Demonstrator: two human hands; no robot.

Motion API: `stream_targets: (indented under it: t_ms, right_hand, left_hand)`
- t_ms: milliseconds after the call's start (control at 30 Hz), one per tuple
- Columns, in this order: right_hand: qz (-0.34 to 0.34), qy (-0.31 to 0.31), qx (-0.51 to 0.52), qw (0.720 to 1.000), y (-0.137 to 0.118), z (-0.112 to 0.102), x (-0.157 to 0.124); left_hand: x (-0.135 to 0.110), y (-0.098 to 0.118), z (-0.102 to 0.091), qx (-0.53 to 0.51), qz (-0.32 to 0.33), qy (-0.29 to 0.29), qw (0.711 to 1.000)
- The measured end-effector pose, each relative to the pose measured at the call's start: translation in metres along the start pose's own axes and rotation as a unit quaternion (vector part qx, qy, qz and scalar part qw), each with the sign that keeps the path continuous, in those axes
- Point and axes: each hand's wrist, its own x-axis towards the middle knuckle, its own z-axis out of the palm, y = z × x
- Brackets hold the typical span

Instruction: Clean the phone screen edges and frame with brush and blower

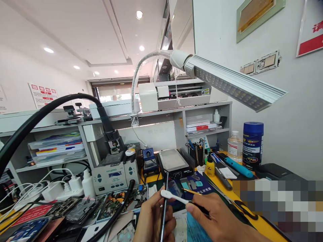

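Note:
My left hand (148, 220) is closed around a thin, dark phone (164, 215), held edge-on so that its long side faces me. My right hand (218, 216) grips a toothbrush (175, 196) with a white head and neck and a dark handle. The brush head lies against the phone's upper edge, near my left fingertips; its bristles are hidden. Behind the hands are a dark, glassy panel (176, 189) and a blue printed mat (205, 187).
A hot-air station (114, 176) stands at left behind loose circuit boards (116, 203). A heating plate (173, 159) is straight ahead. Scissors (238, 203), a yellow bottle (210, 167) and a blue can (253, 144) sit at right. A lamp (234, 82) hangs overhead.

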Motion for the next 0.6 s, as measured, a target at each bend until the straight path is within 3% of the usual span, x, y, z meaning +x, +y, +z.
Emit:
stream_targets:
  t_ms: [133,300,467,600]
  right_hand:
    - [0.049,0.001,0.054,0.997,0.002,0.001,0.003]
    - [0.083,-0.009,0.076,0.994,0.001,-0.001,0.007]
    - [0.077,-0.026,0.067,0.994,0.000,-0.001,0.004]
    - [0.031,-0.018,0.044,0.998,-0.001,-0.001,0.001]
  left_hand:
    - [-0.003,0.003,0.003,0.006,0.003,0.035,0.999]
    - [0.001,0.001,-0.003,0.001,0.026,0.022,0.999]
    - [0.006,-0.001,-0.008,-0.016,0.054,0.003,0.998]
    - [-0.001,0.001,-0.010,-0.022,0.067,-0.018,0.997]
